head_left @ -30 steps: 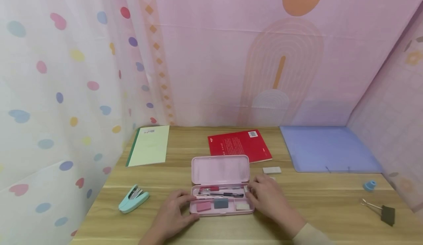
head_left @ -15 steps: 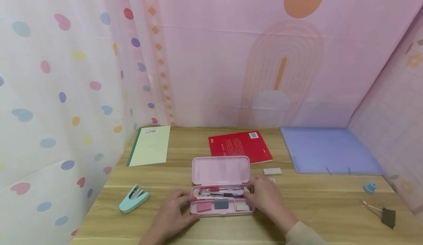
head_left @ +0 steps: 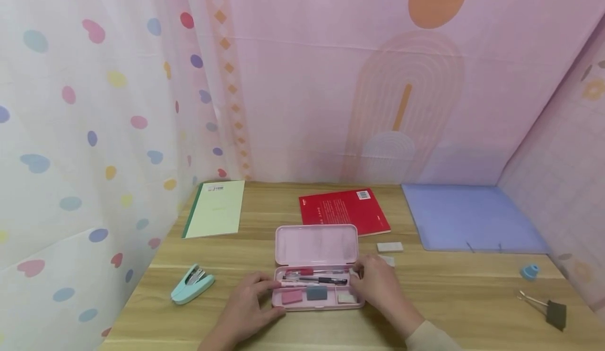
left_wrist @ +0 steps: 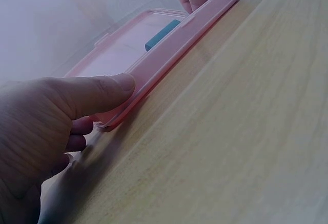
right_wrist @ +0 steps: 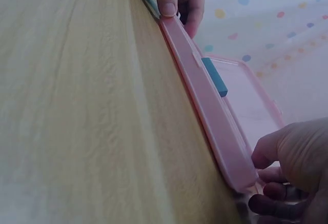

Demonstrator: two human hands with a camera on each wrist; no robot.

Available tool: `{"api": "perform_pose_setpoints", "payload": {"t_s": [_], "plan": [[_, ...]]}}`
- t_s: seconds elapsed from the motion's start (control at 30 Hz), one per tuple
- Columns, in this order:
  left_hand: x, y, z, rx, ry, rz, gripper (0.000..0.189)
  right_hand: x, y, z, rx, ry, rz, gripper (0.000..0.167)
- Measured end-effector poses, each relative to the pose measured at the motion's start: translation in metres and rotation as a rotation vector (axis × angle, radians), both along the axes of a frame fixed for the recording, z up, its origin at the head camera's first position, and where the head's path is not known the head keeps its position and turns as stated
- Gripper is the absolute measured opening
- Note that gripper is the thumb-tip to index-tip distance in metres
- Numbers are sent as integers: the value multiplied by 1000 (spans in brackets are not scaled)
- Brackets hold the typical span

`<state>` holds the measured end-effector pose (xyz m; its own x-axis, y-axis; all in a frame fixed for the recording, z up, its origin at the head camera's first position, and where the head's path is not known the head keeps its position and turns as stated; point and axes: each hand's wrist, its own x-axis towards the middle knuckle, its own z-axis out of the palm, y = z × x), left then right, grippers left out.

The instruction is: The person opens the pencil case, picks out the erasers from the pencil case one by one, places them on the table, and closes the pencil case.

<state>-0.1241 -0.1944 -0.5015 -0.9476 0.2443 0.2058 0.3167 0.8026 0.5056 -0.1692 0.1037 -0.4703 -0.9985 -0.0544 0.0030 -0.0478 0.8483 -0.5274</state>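
An open pink pencil case (head_left: pixel 315 308) stands on the table, lid raised at the back. Pens (head_left: pixel 326 280) lie in its rear part. In front sit a pink eraser (head_left: pixel 291 296), a grey-blue eraser (head_left: pixel 316 292) and a whitish eraser (head_left: pixel 347 298). My left hand (head_left: pixel 246 303) grips the case's left end, its thumb (left_wrist: pixel 115 88) against the front wall. My right hand (head_left: pixel 380 284) is at the right end, fingers curled round a small white block (head_left: pixel 352 272) in the rear part. Fingers hide most of that block. In the right wrist view the thumb touches the case rim.
Behind the case lie a red book (head_left: pixel 342 210) and a white block (head_left: pixel 389 247), with a smaller white piece (head_left: pixel 388 260) by the right hand. A turquoise stapler (head_left: pixel 193 285) and green notebook (head_left: pixel 215 209) are left. Right are a blue folder (head_left: pixel 477 217), blue cap-like piece (head_left: pixel 530 271) and black binder clip (head_left: pixel 555 314).
The right hand has shifted slightly at the case's right end, and the small white block there looks more tilted. The left hand keeps its hold and the case stays put.
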Motion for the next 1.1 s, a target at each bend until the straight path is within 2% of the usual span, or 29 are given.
{"api": "perform_pose_setpoints", "payload": {"t_s": [0.17, 0.33, 0.5, 0.67, 0.8, 1.1], "plan": [[0, 0, 0, 9, -9, 9, 58, 1, 2, -5, 15, 77, 32, 12], [0, 1, 1, 13, -31, 11, 58, 0, 8, -8, -14, 133, 105, 16], [-1, 2, 0, 16, -36, 11, 58, -4, 20, -13, -57, 149, 223, 14], [0, 1, 0, 12, -18, 10, 58, -8, 30, -17, -98, 109, 296, 21], [0, 1, 0, 7, -15, 11, 59, -9, 30, -16, -113, 88, 291, 26], [0, 2, 0, 15, -25, 22, 53, -10, 29, -13, -137, 59, 230, 23]]}}
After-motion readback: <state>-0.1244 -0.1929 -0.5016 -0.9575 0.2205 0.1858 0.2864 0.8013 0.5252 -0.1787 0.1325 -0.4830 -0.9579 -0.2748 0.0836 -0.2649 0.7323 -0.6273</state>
